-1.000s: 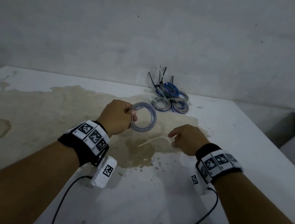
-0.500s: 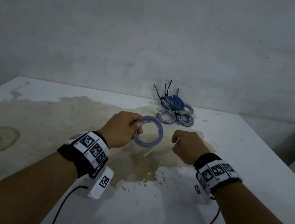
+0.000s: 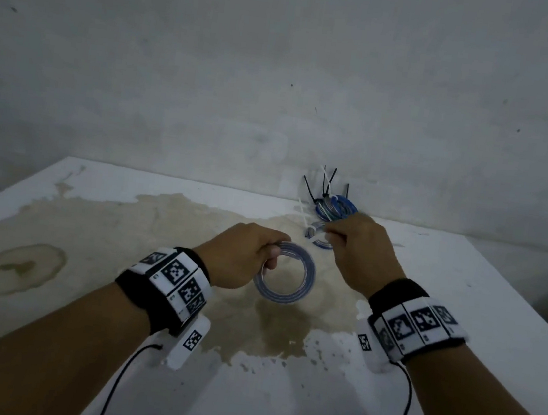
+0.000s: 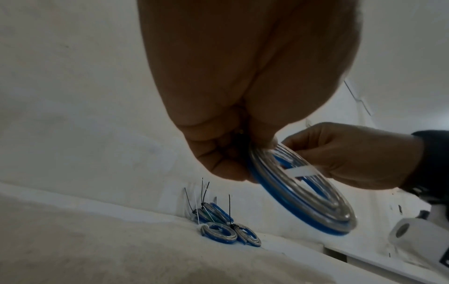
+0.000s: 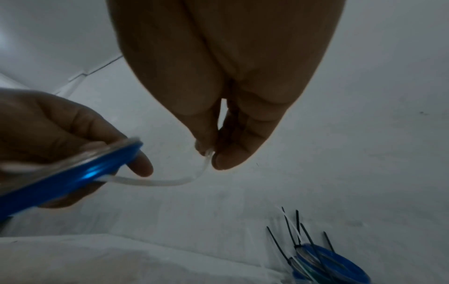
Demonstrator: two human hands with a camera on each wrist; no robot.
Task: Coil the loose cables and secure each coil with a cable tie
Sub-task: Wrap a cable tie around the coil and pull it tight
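Note:
My left hand (image 3: pixel 271 258) grips a blue and grey cable coil (image 3: pixel 286 278) by its upper left edge and holds it above the table. My right hand (image 3: pixel 331 235), just right of the coil and a little farther back, pinches one end of a white cable tie (image 5: pixel 157 181) between thumb and fingertip. In the right wrist view the tie curves from that pinch (image 5: pixel 210 153) to the coil (image 5: pixel 73 178). In the left wrist view the tie (image 4: pixel 301 171) crosses the coil's opening (image 4: pixel 303 201).
A pile of tied coils (image 3: pixel 331 211) with black and white tie tails sticking up lies at the back of the table by the wall. The white table (image 3: pixel 461 299) carries a large brown stain in the middle. Its right edge is near my right arm.
My right hand picked the white tie up off the table and raised it forward beside the coil, where it now crosses the opening. My left hand kept hold of the coil.

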